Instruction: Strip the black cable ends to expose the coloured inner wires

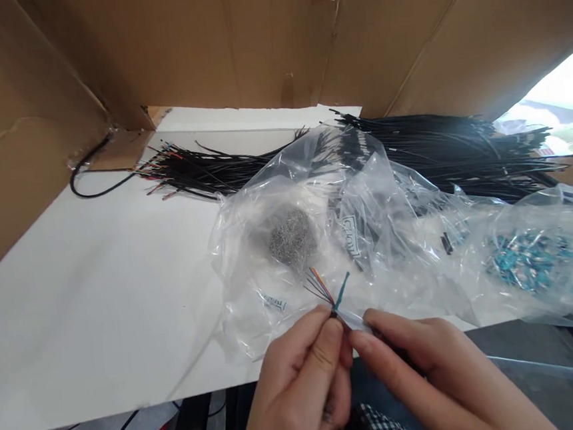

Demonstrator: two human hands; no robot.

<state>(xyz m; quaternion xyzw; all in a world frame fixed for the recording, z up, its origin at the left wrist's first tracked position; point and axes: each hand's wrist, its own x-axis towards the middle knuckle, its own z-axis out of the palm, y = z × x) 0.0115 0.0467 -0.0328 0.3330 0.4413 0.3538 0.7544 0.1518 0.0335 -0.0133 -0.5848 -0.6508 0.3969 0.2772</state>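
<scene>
Pinched between the thumb and fingers of my left hand (305,374) is the end of a black cable. Thin coloured wires (321,287) fan out from it, orange, red and dark ones among them, and a teal strand (342,290) points up to the right. My right hand (425,370) is just beside it, thumb and index finger nearly together near the cable; what they hold, if anything, is too small to name. Behind the wires lies a clear plastic bag (241,266) with a tangle of fine grey pieces (291,238).
Bundles of black cables (440,141) lie along the back of the white table (89,312). At the right, another clear bag holds small teal pieces (531,260). Cardboard walls (251,44) stand behind and at the left. A loose black cable (81,193) curves at the left.
</scene>
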